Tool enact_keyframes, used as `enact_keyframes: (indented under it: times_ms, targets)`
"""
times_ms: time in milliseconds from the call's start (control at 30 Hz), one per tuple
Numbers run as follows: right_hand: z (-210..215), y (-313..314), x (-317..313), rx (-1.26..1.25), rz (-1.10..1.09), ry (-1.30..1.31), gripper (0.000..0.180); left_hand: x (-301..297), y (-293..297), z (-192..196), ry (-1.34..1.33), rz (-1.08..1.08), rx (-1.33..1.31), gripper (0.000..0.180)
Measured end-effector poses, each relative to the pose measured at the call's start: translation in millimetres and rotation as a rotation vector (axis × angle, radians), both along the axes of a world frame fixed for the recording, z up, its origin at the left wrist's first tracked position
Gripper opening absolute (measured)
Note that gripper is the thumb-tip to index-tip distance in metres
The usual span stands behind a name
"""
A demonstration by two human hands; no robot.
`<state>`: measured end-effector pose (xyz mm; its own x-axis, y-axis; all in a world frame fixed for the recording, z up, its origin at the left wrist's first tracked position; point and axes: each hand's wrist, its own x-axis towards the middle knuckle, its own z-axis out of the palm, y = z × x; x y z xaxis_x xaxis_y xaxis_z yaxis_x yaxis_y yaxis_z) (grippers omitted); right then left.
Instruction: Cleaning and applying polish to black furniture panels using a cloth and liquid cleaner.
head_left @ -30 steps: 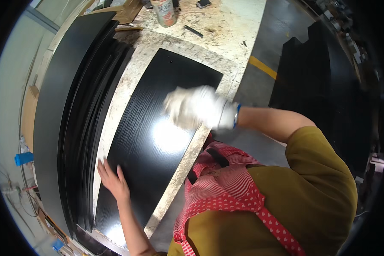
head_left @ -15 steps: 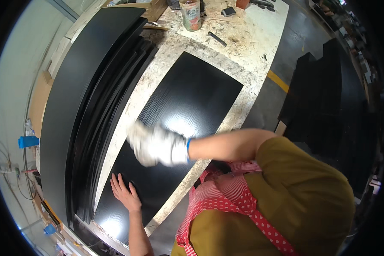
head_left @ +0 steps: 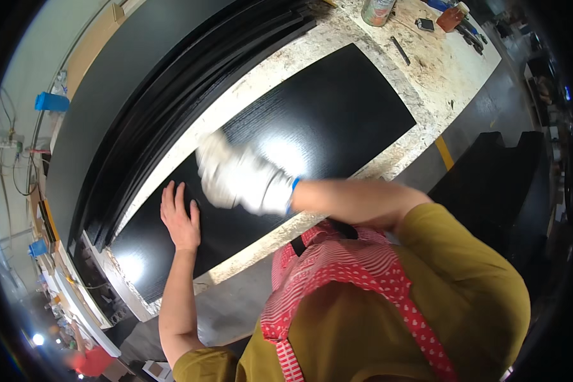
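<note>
A long black wood-grained panel [head_left: 347, 105] lies flat on the worktable, shining where light falls on it. My left hand [head_left: 182, 219], bare, rests on its left part with the palm down and the fingers stretched out. Over the middle of the panel is my right hand [head_left: 245, 178], in a white glove with a blue cuff. Motion smears the gloved fingers, so whether they hold anything is hidden. Along the far side of the panel runs a stack of black boards [head_left: 191, 76].
The pale, stained worktable [head_left: 436, 76] carries a jar [head_left: 377, 11], a small black block [head_left: 424, 25], a dark strip [head_left: 400, 51] and a reddish bottle [head_left: 452, 17]. More black boards [head_left: 496, 172] stand at the right. A person in red [head_left: 94, 361] is at the lower left.
The view has turned, so the panel and stack lie more crosswise. My left hand stays flat on the panel; my gloved right hand is still over its middle, blurred in both frames.
</note>
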<state>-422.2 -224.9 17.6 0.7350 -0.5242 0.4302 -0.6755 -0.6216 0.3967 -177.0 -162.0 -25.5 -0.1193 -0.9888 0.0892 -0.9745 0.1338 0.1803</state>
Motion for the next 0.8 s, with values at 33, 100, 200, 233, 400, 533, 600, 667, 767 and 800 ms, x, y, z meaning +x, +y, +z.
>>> enact_keyframes:
  times_ms: [33,100,200,233,400,533,600,667,767,800]
  targets:
    - [9,23,4,0.566,0.111,-0.179,0.027,2,1,-2,0.002,0.005,-0.006,0.05]
    - [-26,41,-5,0.672,0.43,-0.793,0.034,3,-3,-2,0.017,-0.015,-0.014,0.049]
    - [8,-1,-112,0.813,-0.204,-0.392,0.016,9,4,-1,0.037,0.006,-0.05,0.046]
    - [-18,-15,-171,0.736,-0.362,-0.608,0.015,2,0,4,0.041,-0.005,-0.047,0.046]
    - [-10,-2,-162,0.479,-0.948,-0.614,0.027,4,-3,-3,0.031,-0.04,-0.057,0.046]
    - [11,92,43,-0.058,-0.38,0.279,0.044,14,1,-10,0.124,-0.056,-0.054,0.047]
    - [-23,139,63,0.603,-0.01,-0.626,0.041,31,3,-5,0.194,-0.096,-0.08,0.048]
    - [23,111,16,0.931,0.259,-0.564,0.03,66,20,2,0.484,-0.139,-0.042,0.049]
    - [-10,91,-108,0.65,-0.644,-0.713,0.014,158,57,16,0.211,-0.104,-0.104,0.048]
    - [-9,81,-137,0.439,-0.677,-0.867,0.015,200,72,12,0.073,-0.079,-0.129,0.048]
